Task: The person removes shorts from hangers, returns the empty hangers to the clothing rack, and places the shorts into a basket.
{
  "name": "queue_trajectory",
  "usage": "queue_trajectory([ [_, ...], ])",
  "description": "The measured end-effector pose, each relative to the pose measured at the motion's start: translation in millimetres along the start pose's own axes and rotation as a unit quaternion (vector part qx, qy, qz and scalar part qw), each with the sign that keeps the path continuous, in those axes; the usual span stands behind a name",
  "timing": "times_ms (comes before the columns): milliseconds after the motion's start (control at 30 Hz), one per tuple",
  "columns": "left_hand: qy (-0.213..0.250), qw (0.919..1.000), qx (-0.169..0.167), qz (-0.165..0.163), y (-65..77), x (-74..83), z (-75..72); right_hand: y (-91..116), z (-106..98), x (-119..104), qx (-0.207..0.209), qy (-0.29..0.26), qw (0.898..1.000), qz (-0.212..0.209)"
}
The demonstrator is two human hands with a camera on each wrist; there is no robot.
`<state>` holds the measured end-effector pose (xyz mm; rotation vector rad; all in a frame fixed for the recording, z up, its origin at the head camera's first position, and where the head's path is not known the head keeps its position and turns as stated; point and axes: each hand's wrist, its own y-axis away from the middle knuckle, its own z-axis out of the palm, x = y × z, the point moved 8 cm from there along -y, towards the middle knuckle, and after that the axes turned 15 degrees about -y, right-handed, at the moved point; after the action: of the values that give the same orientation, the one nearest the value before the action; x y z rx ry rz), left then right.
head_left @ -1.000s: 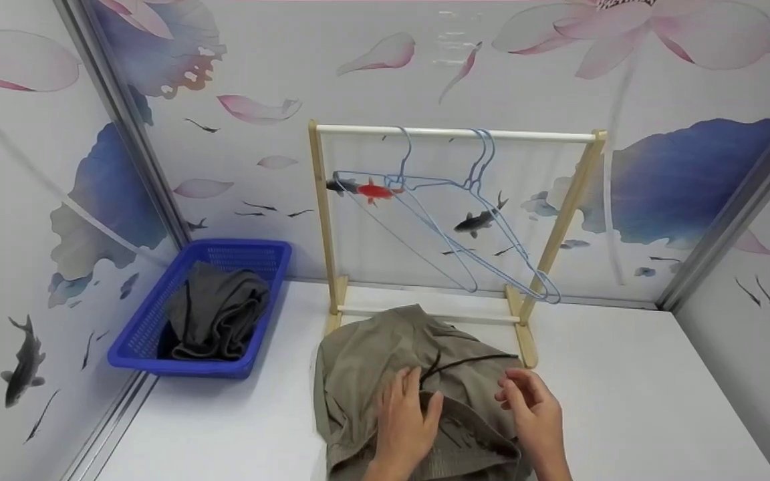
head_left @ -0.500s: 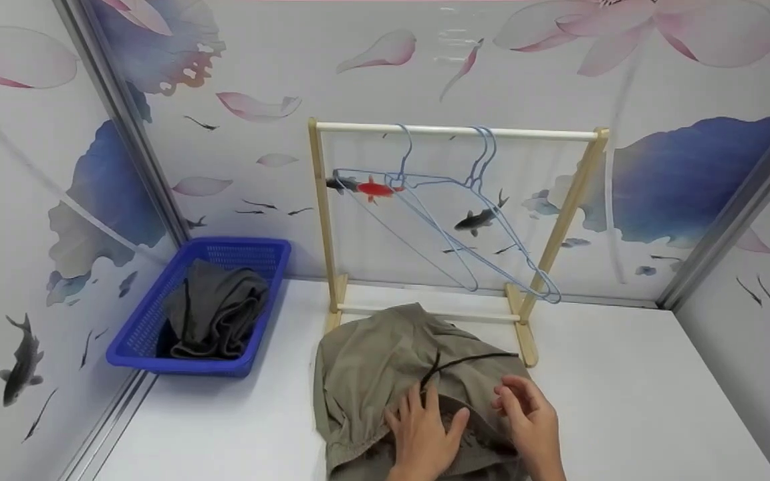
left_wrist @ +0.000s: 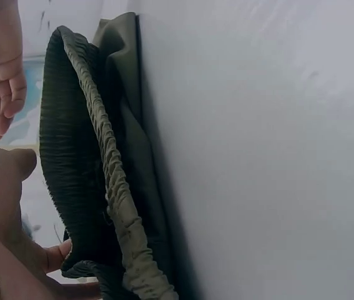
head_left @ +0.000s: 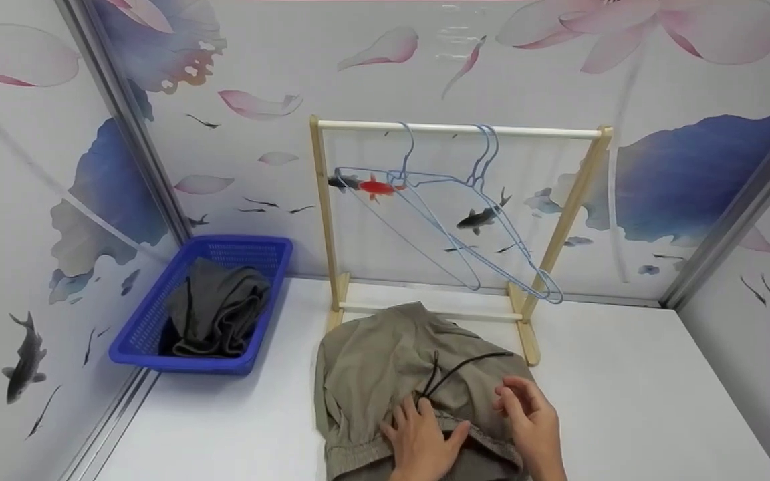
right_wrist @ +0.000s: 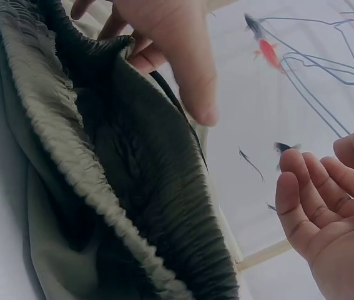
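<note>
Olive-grey pants (head_left: 378,374) with a gathered elastic waistband (head_left: 358,455) lie on the table, waist toward me. A black drawstring (head_left: 468,363) trails over the fabric above the waistband. My left hand (head_left: 422,437) rests on the upper edge of the waistband, fingers spread and fairly straight. In the right wrist view, the waist opening (right_wrist: 102,134) gapes between its two gathered edges, and the left fingertips touch the far edge. Beside the right side of the pants, my right hand (head_left: 533,421) hovers with loosely bent fingers and nothing in them.
A blue plastic basket (head_left: 121,357) holding a dark grey garment (head_left: 221,307) stands at the left. Behind the pants is a wooden rack (head_left: 567,214) with a white rail (head_left: 438,127). Blue wire hangers (head_left: 442,230) hang from it. Printed wall panels enclose the white table (head_left: 632,401).
My left hand has shifted right and slightly toward me, folding the upper waistband edge down, and more of the drawstring shows. The right hand has stayed almost in place.
</note>
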<state>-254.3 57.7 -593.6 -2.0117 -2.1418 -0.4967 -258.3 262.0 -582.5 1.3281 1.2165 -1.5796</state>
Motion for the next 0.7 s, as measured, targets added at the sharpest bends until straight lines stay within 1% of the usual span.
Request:
queue_trajectory([
  [33, -0.004, 1.0000, 0.001, -0.002, -0.5, -0.6, 1.0, -1, -1, 3, 0.004, -0.004, 1.000, 0.001],
  [67, -0.009, 1.0000, 0.001, -0.004, -1.0, -1.0, 2.1, -2, -3, 12, 0.004, -0.003, 1.000, -0.004],
  [167, -0.031, 0.9995, -0.001, -0.004, -2.2, -2.0, 4.7, -1, -2, 8, 0.003, -0.004, 1.000, 0.001],
  [267, -0.052, 0.9986, -0.009, 0.003, -2.9, -3.9, 7.1, -2, -4, 12, 0.008, 0.000, 1.000, 0.018],
  [333, -0.065, 0.9977, -0.007, 0.013, -2.8, -4.9, 6.2, -2, -7, 19, 0.012, -0.003, 1.000, 0.027],
  [400, -0.080, 0.9965, 0.004, 0.027, -2.9, -5.3, 3.5, -3, -9, 24, 0.014, -0.006, 0.999, 0.030],
  [500, -0.114, 0.9921, 0.021, 0.047, -5.3, -5.2, -1.4, -3, -11, 29, 0.012, -0.012, 0.999, 0.033],
  [600, -0.147, 0.9873, 0.011, 0.060, -11.4, -6.7, -2.4, -4, -12, 33, 0.010, -0.010, 0.999, 0.040],
  [700, -0.171, 0.9828, -0.021, 0.066, -19.6, -9.7, -1.8, -4, -12, 33, 0.007, -0.002, 0.999, 0.041],
])
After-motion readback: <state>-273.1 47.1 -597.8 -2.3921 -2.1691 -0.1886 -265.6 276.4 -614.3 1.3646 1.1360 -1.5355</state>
